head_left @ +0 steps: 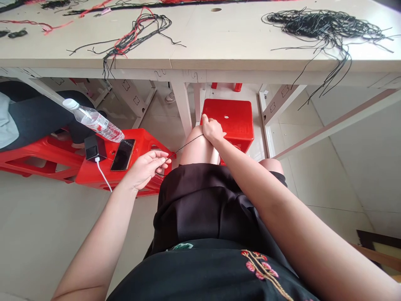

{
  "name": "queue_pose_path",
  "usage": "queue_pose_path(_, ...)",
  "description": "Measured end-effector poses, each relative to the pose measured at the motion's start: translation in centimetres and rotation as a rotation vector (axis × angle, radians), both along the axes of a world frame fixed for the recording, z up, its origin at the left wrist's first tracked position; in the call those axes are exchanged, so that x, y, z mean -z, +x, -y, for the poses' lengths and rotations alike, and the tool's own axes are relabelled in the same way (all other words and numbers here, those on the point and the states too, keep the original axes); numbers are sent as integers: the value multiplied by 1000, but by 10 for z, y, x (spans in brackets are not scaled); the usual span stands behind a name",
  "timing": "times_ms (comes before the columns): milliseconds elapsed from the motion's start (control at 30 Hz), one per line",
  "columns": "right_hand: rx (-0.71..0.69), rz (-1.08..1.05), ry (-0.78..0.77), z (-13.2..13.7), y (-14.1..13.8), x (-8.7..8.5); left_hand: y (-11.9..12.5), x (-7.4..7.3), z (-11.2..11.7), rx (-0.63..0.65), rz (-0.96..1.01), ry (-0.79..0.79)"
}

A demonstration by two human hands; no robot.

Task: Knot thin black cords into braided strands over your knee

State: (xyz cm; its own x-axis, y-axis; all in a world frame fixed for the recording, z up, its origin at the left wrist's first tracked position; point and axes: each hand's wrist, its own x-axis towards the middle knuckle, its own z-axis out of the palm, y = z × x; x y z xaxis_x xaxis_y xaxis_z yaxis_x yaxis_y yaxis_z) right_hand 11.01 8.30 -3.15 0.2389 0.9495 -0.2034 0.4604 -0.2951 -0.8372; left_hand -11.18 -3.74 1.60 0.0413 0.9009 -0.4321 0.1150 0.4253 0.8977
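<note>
A thin black cord (187,144), twisted or braided along its length, runs between my two hands above my bare knee. My left hand (152,165) pinches one end of it between thumb and fingers, left of my lap, and a loose bit hangs below. My right hand (213,130) rests on the knee with its fingers curled, and the cord reaches in under it. The far end of the cord is hidden there. Between the hands the cord looks taut and slopes up to the right.
Ahead is a pale table (219,50) with a black cord pile (322,26) and a black-and-red cord bundle (134,33). A red stool (142,140) at left holds a water bottle (97,122), a phone (123,155) and a charger (95,147). Another red stool (228,113) stands under the table. A person sits at left.
</note>
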Motion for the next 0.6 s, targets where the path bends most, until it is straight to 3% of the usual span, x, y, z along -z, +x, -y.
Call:
queue_pose_path(233,15,-12,-7,3,-1,-1,-2,-5,5,-21,-189,155)
queue_pose_path(367,25,-17,1,4,-1,0,-5,-2,5,-4,-288,153)
queue_pose_path(600,4,-9,-21,5,-1,-3,-7,6,2,23,-273,155)
